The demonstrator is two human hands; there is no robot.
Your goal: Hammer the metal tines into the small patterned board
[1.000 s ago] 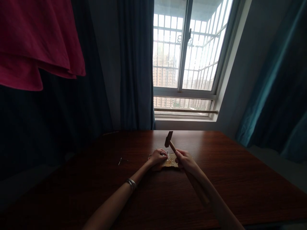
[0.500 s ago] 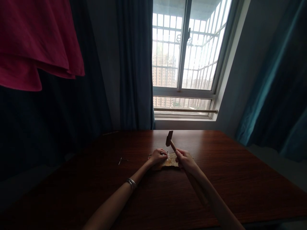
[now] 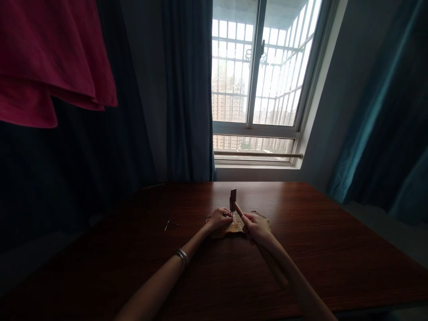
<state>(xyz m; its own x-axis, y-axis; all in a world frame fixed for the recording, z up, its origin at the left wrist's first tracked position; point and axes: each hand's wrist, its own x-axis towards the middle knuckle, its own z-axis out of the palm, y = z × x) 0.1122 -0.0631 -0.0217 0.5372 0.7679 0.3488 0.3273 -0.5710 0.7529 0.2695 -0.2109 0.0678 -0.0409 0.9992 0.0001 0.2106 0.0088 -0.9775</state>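
Note:
My right hand is wrapped round the wooden handle of a hammer, whose head is down at the top of a thin upright metal rod. The fingers of my left hand are closed in a pinch around that rod, low on it. Beneath both hands lies a tan sheet pierced with many small holes, with a wavy near edge. Its left part is hidden by my left hand. Twisted or stitched edging shows at its right end.
The brown wooden table reaches back to the wall below the window. Left of my hands lie small thin metal pieces. Blue curtains hang around, and a pink cloth hangs at the upper left.
The hammer has come down and slightly left, from above the rod to its top, and my right hand has shifted slightly left. My left hand holds its place.

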